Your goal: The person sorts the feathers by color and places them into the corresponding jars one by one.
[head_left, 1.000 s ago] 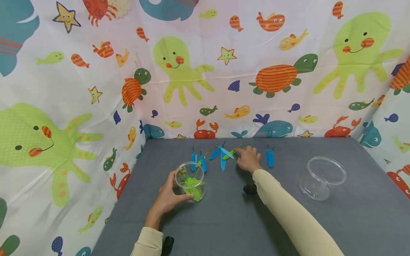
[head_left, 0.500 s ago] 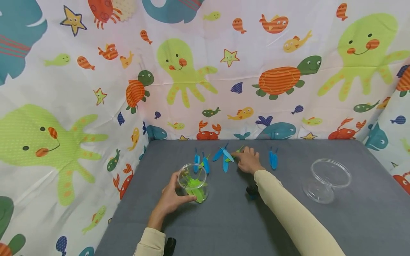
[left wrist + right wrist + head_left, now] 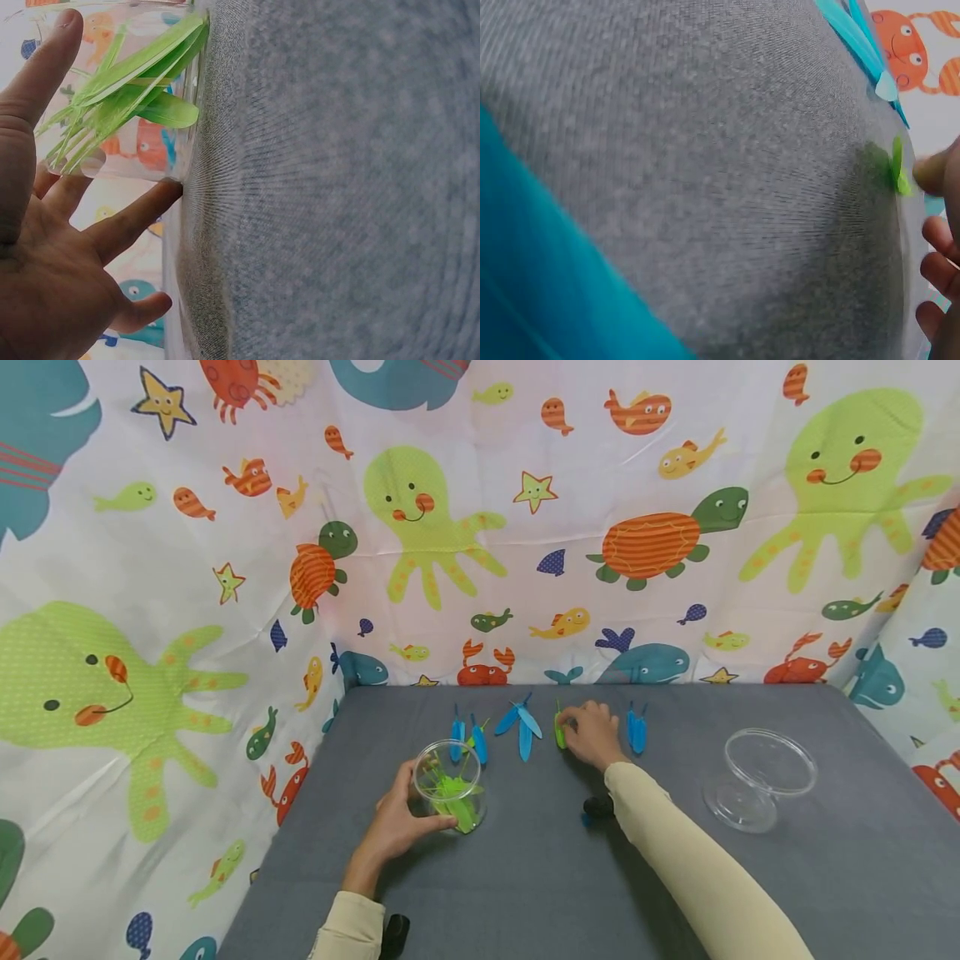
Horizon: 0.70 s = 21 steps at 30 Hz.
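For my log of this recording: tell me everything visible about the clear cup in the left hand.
The clear cup looks like thin, see-through plastic with a round open rim. It stands upright on the grey table near the front left. Several green feathers lie bunched inside it. The left hand holds its side, fingers curled round the wall.

Over the last second, the person's right hand (image 3: 592, 732) pulled the slim green plastic leaf-shaped pick (image 3: 558, 731) clear of the crossed cluster of blue plastic leaf-shaped picks (image 3: 521, 724) near the far edge of the grey cloth-covered table (image 3: 825, 893). The green pick had lain slanted, with one end touching the blue cluster; it then stood apart from that cluster, turned to point toward the far edge, with the fingertips (image 3: 934, 174) against it. The hand shifted slightly toward the right edge, closer to the separate pair of blue picks (image 3: 636, 729). The blue cluster was left with no green pick across it.
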Each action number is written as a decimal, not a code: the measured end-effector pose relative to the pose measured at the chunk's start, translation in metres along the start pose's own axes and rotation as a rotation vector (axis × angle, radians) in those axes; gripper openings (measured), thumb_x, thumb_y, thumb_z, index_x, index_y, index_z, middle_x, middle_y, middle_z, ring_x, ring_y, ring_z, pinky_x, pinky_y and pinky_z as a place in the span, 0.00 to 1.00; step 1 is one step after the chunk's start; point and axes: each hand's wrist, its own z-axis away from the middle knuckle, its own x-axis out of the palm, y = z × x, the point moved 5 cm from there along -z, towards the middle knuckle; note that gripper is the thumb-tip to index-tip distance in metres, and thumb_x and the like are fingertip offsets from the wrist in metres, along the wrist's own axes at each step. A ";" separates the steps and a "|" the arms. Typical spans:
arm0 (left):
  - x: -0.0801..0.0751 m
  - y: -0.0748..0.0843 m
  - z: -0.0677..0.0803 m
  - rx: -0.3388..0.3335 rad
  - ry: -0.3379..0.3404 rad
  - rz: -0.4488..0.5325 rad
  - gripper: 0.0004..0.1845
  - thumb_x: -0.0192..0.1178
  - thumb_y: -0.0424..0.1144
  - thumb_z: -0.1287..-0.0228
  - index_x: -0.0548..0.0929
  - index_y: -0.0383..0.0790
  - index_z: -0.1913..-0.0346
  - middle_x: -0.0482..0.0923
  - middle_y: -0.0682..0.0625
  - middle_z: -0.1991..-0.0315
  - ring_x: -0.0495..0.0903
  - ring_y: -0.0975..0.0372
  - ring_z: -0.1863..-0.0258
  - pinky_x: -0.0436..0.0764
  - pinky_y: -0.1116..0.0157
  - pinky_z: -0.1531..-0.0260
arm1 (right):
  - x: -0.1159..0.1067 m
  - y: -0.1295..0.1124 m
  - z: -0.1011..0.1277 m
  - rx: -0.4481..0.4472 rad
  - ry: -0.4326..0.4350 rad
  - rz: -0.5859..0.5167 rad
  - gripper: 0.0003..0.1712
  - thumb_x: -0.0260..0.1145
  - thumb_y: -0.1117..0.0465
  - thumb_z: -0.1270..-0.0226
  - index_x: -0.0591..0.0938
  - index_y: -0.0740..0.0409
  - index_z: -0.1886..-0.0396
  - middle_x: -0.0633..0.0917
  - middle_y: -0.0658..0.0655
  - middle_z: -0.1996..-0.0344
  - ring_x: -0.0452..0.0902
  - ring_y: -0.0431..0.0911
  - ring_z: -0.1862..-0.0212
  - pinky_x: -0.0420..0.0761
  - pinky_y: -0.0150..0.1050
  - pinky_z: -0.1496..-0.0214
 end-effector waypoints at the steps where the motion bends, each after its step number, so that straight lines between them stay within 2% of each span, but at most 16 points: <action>1: 0.000 0.000 0.000 0.001 -0.001 0.001 0.56 0.85 0.53 0.62 0.63 0.65 0.27 0.76 0.52 0.33 0.77 0.51 0.36 0.64 0.32 0.35 | 0.000 0.002 0.000 0.009 0.022 -0.009 0.15 0.61 0.57 0.27 0.86 0.54 0.48 0.78 0.66 0.48 0.65 0.61 0.47 0.61 0.59 0.50; 6: 0.000 0.000 0.000 0.006 -0.004 0.007 0.57 0.85 0.52 0.62 0.63 0.64 0.27 0.75 0.52 0.32 0.77 0.50 0.36 0.64 0.33 0.35 | -0.001 0.009 0.002 0.068 0.052 -0.014 0.29 0.71 0.44 0.34 0.82 0.56 0.40 0.76 0.68 0.41 0.64 0.64 0.42 0.61 0.63 0.45; 11: 0.000 0.000 0.000 0.010 -0.003 0.009 0.57 0.85 0.53 0.62 0.63 0.65 0.27 0.76 0.53 0.33 0.77 0.51 0.37 0.66 0.33 0.36 | 0.002 0.011 0.002 0.094 0.026 0.020 0.38 0.74 0.41 0.38 0.78 0.59 0.35 0.77 0.68 0.41 0.64 0.63 0.42 0.61 0.62 0.45; 16: 0.000 0.000 0.000 0.017 0.001 0.009 0.57 0.86 0.53 0.63 0.64 0.65 0.28 0.77 0.53 0.34 0.77 0.51 0.37 0.65 0.33 0.36 | 0.005 0.009 0.000 0.101 0.001 0.032 0.38 0.74 0.42 0.38 0.79 0.62 0.36 0.80 0.67 0.46 0.66 0.61 0.46 0.61 0.61 0.46; 21: 0.000 0.001 0.001 0.012 0.002 0.013 0.56 0.86 0.53 0.64 0.64 0.65 0.28 0.77 0.53 0.34 0.77 0.50 0.37 0.63 0.32 0.34 | 0.006 0.005 -0.001 0.120 -0.022 -0.008 0.33 0.74 0.45 0.36 0.82 0.62 0.40 0.83 0.63 0.53 0.68 0.58 0.50 0.59 0.60 0.47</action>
